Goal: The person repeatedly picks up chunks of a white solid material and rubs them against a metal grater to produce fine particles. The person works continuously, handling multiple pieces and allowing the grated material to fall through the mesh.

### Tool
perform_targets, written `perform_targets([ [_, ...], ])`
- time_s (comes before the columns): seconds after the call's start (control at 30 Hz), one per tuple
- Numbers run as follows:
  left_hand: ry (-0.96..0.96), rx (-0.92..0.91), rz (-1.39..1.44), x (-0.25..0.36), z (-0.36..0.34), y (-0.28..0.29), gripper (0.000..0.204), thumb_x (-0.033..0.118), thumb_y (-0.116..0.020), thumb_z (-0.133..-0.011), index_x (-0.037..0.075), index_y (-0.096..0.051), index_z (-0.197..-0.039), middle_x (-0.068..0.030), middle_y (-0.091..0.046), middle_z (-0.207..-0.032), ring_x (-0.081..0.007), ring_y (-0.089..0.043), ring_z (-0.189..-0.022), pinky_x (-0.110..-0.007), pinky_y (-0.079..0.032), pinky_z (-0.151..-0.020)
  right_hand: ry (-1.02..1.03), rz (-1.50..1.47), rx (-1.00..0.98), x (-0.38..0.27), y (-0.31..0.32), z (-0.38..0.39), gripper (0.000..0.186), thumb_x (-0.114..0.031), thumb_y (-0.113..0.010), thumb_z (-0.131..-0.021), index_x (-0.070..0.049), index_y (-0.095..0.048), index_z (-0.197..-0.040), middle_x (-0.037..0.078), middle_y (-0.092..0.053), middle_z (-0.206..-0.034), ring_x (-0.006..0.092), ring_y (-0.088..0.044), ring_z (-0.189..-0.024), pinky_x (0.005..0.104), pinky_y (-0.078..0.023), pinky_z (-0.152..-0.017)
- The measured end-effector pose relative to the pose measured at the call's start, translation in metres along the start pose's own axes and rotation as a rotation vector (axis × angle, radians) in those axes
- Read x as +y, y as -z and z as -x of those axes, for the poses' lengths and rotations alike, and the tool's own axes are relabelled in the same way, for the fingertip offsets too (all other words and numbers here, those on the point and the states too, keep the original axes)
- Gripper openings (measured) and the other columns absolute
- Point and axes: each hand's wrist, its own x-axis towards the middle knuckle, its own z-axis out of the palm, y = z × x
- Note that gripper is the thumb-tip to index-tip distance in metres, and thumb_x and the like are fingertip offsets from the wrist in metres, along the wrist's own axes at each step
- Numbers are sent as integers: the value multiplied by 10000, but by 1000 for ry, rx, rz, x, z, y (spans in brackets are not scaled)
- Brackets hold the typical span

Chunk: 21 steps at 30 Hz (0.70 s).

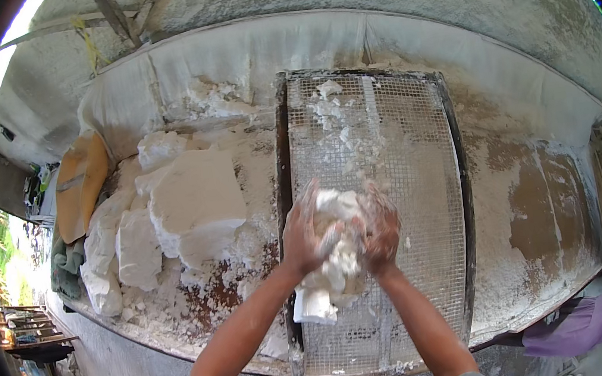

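Both my hands press a lump of soft white paste (338, 236) onto a rectangular wire-mesh sieve (415, 136) with a dark wooden frame. My left hand (300, 227) clasps the lump from its left side, my right hand (382, 224) from its right. Both hands are coated in white residue. Part of the paste (314, 303) hangs down toward me between my wrists. Small white crumbs (329, 109) lie scattered on the far part of the mesh.
Big white blocks (194, 201) are piled to the left of the sieve on a rusty, powder-dusted trough (531, 227). A yellowish sack (81, 181) leans at the far left. Another person's purple sleeve (595, 317) reaches in at the lower right.
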Motion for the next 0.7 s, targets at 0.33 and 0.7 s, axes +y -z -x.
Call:
perform_targets([
  [0.33, 34, -23, -522, -93, -222, -50, 1011, 723, -460, -919, -6, -250, -1587, -269, -302, -1610, -382, -219, -1534, -484, -148, -1260, -170, 394, -191, 97, -113, -217, 505, -434, -461, -1024, -238, -516, -1487, 124, -343, -1629, 320, -248, -1532, 434, -180, -1264],
  [0.7, 117, -289, -324, -48, -103, -19, 904, 687, -573, -894, 28, -447, -1500, -198, -407, -1573, -382, -329, -1475, -471, -247, -1224, 218, 258, -442, 79, -55, -114, 418, -361, -542, -975, -288, -601, -1383, 54, -510, -1520, 278, -381, -1467, 416, -249, -1239],
])
